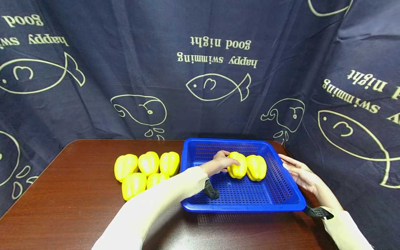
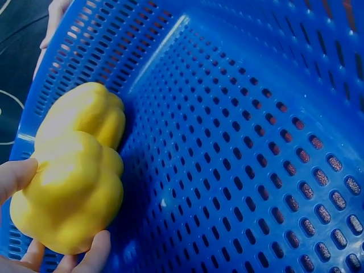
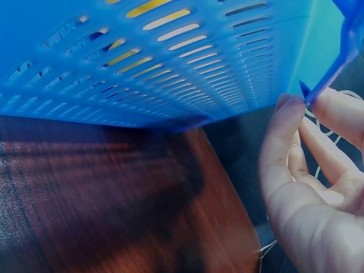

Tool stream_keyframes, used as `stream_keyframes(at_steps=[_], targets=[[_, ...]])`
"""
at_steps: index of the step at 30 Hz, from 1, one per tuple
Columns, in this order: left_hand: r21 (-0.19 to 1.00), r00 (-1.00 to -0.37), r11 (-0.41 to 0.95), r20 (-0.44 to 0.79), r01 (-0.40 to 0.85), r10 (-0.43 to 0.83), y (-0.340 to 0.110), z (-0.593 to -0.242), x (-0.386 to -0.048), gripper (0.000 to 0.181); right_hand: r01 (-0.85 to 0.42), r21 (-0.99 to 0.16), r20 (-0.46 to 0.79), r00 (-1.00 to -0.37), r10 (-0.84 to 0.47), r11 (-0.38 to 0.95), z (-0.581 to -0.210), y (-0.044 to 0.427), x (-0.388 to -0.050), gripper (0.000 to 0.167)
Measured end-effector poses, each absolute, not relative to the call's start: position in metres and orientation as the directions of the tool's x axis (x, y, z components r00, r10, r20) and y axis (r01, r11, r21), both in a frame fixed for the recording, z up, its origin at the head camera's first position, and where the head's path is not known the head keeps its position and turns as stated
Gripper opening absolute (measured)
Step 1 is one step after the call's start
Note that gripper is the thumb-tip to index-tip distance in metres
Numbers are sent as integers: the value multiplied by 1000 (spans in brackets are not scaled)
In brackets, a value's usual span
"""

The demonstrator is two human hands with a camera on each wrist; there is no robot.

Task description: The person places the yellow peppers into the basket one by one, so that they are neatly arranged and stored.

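Note:
Inside a blue plastic basket [image 1: 243, 208], my left hand [image 1: 221, 161] grips a yellow bell pepper [image 1: 238, 166], thumb on one side and fingers on the other in the left wrist view. A second yellow bell pepper [image 1: 257, 168] lies beside it, touching it, near the basket's right wall. My right hand [image 1: 304, 176] is at the right side of the basket; the right wrist view shows its thumb and finger [image 3: 284, 131] pinching the basket's rim. Whether the held pepper rests on the basket floor cannot be made out.
Several more yellow bell peppers [image 1: 133, 185] stand grouped on the brown wooden table [image 1: 68, 194], left of the basket. My left sleeve [image 1: 168, 191] partly covers one of them. A dark blue curtain [image 1: 137, 69] with fish drawings hangs behind and to the right.

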State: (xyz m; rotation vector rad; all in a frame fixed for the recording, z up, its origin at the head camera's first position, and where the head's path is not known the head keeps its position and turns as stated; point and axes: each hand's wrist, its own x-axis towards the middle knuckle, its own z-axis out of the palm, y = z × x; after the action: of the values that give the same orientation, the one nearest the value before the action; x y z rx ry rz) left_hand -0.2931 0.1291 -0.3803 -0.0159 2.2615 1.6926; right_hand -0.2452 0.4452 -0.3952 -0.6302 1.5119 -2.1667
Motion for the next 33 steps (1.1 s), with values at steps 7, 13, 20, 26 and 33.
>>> stream_keyframes(at_steps=[7, 13, 20, 26, 33], targets=[[932, -957, 325, -225, -158, 182, 125, -384, -293, 57, 82, -945, 123, -806, -579, -316, -395, 442, -247, 53], [930, -962, 340, -209, -140, 174, 124, -387, -291, 58, 68, -950, 128, -805, -580, -305, -395, 441, -249, 52], [932, -969, 342, -185, -121, 162, 125, -389, -290, 58, 80, -943, 133, -798, -587, -323, -396, 439, -249, 54], [930, -979, 354, -152, -95, 136, 126, -394, -293, 59, 83, -942, 135, -795, -591, -326, -396, 439, -250, 55], [945, -988, 317, -115, -76, 105, 128, -398, -292, 56, 74, -944, 137, -798, -586, -321, -397, 439, -251, 55]])
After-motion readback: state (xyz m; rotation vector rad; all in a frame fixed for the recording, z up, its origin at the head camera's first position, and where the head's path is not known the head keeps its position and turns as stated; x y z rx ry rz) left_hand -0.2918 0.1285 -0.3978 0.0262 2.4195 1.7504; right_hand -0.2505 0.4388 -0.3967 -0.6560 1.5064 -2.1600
